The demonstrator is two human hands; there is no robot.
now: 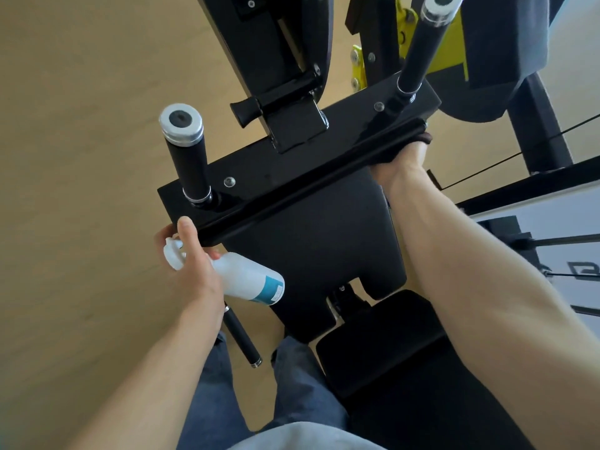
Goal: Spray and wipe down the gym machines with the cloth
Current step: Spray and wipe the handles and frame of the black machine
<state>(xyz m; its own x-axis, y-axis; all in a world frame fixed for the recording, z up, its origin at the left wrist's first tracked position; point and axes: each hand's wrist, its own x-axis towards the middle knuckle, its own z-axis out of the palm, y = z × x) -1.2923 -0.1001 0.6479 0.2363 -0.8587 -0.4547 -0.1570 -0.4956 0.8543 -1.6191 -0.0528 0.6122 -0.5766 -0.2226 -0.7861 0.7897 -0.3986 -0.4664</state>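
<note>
At lower left, the left hand (190,254) grips the spray bottle (242,280) by its neck, lying tilted against the black bar (292,186). Toward the right, the right hand (401,164) presses a dark cloth (407,138) on the bar's far end, fingers hidden. The bottle could slip or squirt by accident, since it hangs sideways while that hand also touches the bar.

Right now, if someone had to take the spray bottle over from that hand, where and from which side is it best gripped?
Grip the spray bottle round its free lower body near the blue label, coming from the right of the picture. The left hand already wraps the neck and trigger head, while the cylindrical body juts out bare and tilted toward the black pad.
</note>
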